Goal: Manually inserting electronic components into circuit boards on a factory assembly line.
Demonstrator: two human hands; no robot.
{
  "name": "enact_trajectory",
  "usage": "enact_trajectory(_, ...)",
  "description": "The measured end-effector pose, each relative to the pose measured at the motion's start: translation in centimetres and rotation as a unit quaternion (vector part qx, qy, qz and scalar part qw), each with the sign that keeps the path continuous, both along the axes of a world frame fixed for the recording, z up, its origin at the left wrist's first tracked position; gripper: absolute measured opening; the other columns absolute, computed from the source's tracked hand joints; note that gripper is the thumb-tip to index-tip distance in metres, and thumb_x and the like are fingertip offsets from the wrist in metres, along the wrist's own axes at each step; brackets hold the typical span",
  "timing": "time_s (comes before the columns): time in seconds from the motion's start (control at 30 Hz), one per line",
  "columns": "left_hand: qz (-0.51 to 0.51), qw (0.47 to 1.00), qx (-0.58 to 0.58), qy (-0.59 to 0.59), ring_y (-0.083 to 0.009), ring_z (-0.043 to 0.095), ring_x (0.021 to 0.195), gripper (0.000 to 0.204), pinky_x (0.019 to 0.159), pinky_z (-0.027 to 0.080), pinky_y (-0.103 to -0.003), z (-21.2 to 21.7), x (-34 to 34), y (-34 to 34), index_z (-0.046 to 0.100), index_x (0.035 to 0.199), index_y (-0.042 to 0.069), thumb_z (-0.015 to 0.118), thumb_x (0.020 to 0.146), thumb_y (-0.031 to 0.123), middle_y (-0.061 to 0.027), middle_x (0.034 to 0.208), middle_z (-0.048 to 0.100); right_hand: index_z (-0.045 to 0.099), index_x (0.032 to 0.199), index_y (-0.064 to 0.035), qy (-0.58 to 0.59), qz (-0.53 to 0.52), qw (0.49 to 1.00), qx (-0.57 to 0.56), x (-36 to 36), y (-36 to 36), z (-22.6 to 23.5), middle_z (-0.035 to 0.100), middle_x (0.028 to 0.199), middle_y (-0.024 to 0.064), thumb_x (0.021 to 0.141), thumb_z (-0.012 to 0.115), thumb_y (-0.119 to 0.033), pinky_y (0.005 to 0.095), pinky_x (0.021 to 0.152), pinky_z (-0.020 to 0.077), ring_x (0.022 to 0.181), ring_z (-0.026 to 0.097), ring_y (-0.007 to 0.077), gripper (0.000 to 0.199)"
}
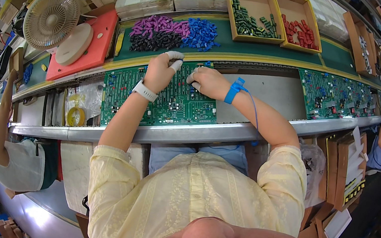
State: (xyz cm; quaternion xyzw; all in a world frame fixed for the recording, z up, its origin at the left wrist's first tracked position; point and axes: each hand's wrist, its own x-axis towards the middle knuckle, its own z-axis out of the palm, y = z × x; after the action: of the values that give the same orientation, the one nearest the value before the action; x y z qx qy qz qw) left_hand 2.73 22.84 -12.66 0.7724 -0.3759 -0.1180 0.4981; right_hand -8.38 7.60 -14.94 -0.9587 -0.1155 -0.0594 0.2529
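Note:
A large green circuit board (182,110), crowded with small components, lies on the rail line in front of me. My left hand (159,71), with pale finger covers and a white wristband, is over the board's far edge beside the loose parts. Its thumb and fingers are bent together, and anything between them is too small to make out. My right hand (210,82), wearing a blue wrist strap (236,91) with a cord, is low over the board's far right part. Its covered fingertips are pinched close to the board; what they hold is hidden.
Beyond the board lie purple parts (158,25), black parts (150,42) and blue parts (200,35). Boxes of green parts (252,23) and red parts (298,33) stand behind. More boards (337,99) lie rightward. A fan (52,19) stands left; co-workers sit at both sides.

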Motion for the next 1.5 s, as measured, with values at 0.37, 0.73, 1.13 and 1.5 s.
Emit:
enact_trajectory(0.37, -0.040, 0.993, 0.093, -0.055, -0.0231, 0.063, 0.074, 0.015, 0.069, 0.049, -0.033, -0.5, -1.8, 1.5, 0.066, 0.085, 0.003, 0.066, 0.072, 0.009, -0.0115, 0.083, 0.065, 0.063, 0.091, -0.0054, -0.120, -0.230, 0.959, -0.115, 3.2, -6.6, 0.5, 0.056, 0.086, 0.0157, 0.076, 0.060, -0.016, 0.0406, 0.074, 0.0471, 0.085, 0.056, 0.0310, 0.019)
enact_trajectory(0.73, -0.074, 0.960, 0.081, -0.259, -0.0282, 0.056, 0.082, 0.009, 0.074, 0.044, -0.038, -2.3, -1.6, 1.0, 0.069, 0.070, 0.007, 0.069, 0.063, 0.013, -0.0098, 0.085, 0.061, 0.064, 0.082, -0.0058, -0.130, -0.270, 0.949, -0.102, 3.1, -7.7, -0.9, 0.055, 0.083, 0.0133, 0.077, 0.059, -0.016, 0.0410, 0.071, 0.0472, 0.081, 0.056, 0.0317, 0.012)
enact_trajectory(1.13, -0.093, 0.948, 0.097, -0.290, -0.0286, 0.056, 0.081, 0.011, 0.074, 0.044, -0.038, -2.0, -2.2, 0.9, 0.068, 0.071, 0.007, 0.070, 0.063, 0.014, -0.0100, 0.085, 0.060, 0.061, 0.085, -0.0054, -0.132, -0.218, 0.966, -0.036, 1.8, -3.5, 1.5, 0.058, 0.083, 0.0122, 0.079, 0.054, -0.012, 0.0421, 0.071, 0.0461, 0.082, 0.056, 0.0303, 0.012)
enact_trajectory(1.5, 0.119, 0.903, 0.193, -0.365, -0.0293, 0.058, 0.085, 0.018, 0.074, 0.047, -0.040, -1.0, 6.4, 0.7, 0.066, 0.087, 0.007, 0.062, 0.074, 0.018, -0.0128, 0.086, 0.062, 0.063, 0.092, -0.0042, 0.005, -0.032, 0.998, 0.054, 1.5, 0.0, 0.8, 0.062, 0.089, 0.0143, 0.076, 0.055, -0.010, 0.0408, 0.078, 0.0447, 0.087, 0.057, 0.0320, 0.019)
